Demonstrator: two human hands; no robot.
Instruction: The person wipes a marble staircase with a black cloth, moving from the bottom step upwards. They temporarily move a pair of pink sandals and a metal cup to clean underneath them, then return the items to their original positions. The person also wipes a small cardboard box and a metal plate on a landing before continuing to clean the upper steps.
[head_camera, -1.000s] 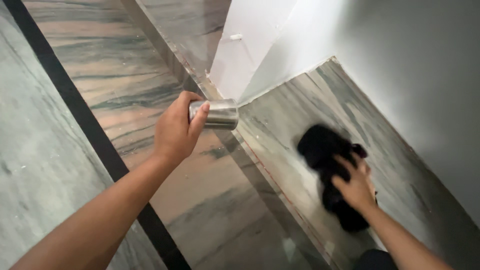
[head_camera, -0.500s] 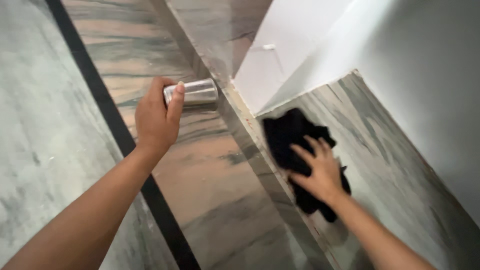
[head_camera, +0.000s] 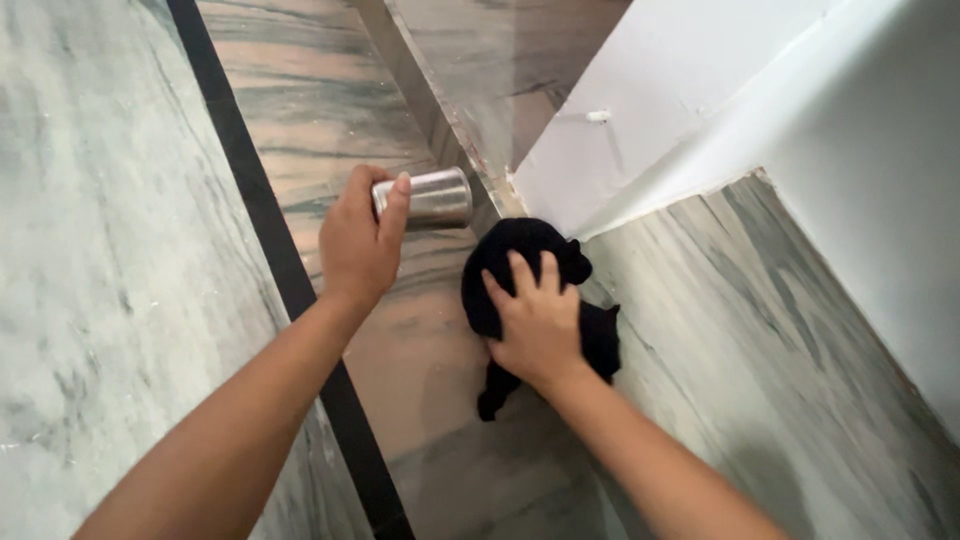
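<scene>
My left hand (head_camera: 358, 245) fingers grip a steel cup (head_camera: 428, 198) sideways; my right hand (head_camera: 537, 322), fingers spread, presses a black cloth (head_camera: 520, 255) at the marble ledge (head_camera: 720, 330) edge.

A left hand (head_camera: 360, 245) holds a metal cup (head_camera: 428, 199) on its side above the marble floor (head_camera: 300, 110), just left of the stone ledge (head_camera: 730, 330). The right hand (head_camera: 540, 325) lies flat on a cloth (head_camera: 520, 250) draped over the ledge's edge, below the cup, with a wall (head_camera: 860, 150) rising behind and to the right
</scene>
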